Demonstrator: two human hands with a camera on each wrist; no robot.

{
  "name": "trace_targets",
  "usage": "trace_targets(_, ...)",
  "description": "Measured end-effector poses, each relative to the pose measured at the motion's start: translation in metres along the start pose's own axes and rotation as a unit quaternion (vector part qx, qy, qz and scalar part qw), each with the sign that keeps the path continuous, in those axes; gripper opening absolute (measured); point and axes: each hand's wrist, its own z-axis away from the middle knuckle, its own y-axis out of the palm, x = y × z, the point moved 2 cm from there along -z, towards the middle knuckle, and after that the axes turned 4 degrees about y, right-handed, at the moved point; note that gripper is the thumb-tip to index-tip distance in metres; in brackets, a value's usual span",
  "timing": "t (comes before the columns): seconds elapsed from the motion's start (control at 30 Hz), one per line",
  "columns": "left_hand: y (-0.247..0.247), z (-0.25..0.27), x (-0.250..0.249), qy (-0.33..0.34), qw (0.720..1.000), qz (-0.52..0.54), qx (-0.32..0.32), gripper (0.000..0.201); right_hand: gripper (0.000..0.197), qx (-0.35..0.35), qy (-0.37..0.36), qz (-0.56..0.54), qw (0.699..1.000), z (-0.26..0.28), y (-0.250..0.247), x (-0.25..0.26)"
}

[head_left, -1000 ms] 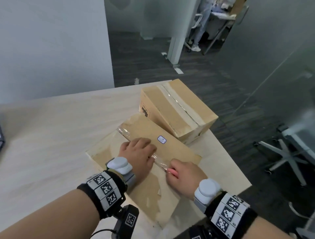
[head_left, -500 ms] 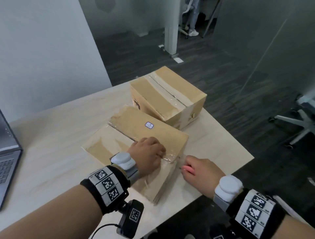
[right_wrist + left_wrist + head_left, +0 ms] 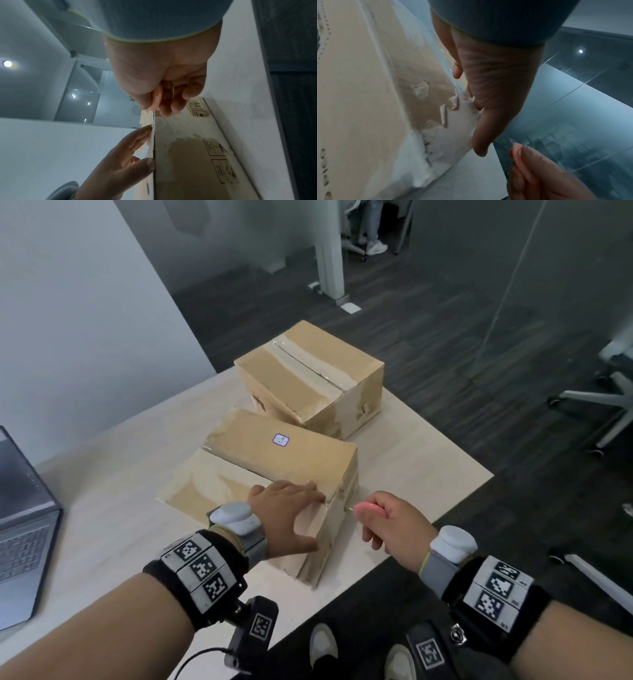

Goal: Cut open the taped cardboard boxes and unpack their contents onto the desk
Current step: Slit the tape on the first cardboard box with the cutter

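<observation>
Here we pressed our left hand [image 3: 287,512] flat, fingers straight, on the near box [image 3: 274,474] on the desk [image 3: 421,470], presumably steadying it, while our right hand [image 3: 390,522] gripped a pink cutter [image 3: 364,510] just beside its taped end.

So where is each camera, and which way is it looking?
Head: on the person's head, looking forward and down at the desk, near box and far box; both forearms show.
Left wrist: on the left wrist, looking along the left hand resting on the near box.
Right wrist: on the right wrist, looking along the right hand gripping a pink cutter.
Shared: both wrist views show both hands and the near box.
</observation>
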Motion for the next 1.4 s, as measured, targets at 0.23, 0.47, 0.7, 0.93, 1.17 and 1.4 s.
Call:
trace_targets(0.23, -0.008, -0.013, 0.0, -0.047, 0.998, 0.045, 0.007, 0.076, 0.029, -0.032, 0.009, -0.05, 0.998, 0.001, 0.011, 0.004)
trace_targets(0.47, -0.006, -0.023, 0.006, -0.062, 0.995, 0.071, 0.023, 0.07, 0.031, -0.037, 0.04, -0.037, 0.998, -0.01, 0.023, 0.001)
trace_targets(0.7, -0.006, -0.023, -0.006, -0.06, 0.98, 0.189, -0.003, 0.024, 0.026, -0.038, 0.054, -0.051, 0.997, -0.014, 0.026, 0.001)
trace_targets(0.93, -0.009, -0.031, 0.0, -0.069, 0.95, 0.301, 0.041, 0.024, 0.022, 0.005, 0.017, -0.058, 0.998, -0.015, 0.027, -0.002)
trace_targets(1.17, -0.008, -0.039, 0.003, -0.08, 0.946, 0.306, 0.072, 0.023, 0.022, 0.006, 0.015, -0.07, 0.997, -0.017, 0.032, -0.001)
trace_targets(1.4, -0.005, -0.046, 0.005, -0.081, 0.949, 0.302, 0.045, 0.006, 0.024, 0.014, 0.021, -0.056, 0.998, -0.02, 0.035, 0.0)
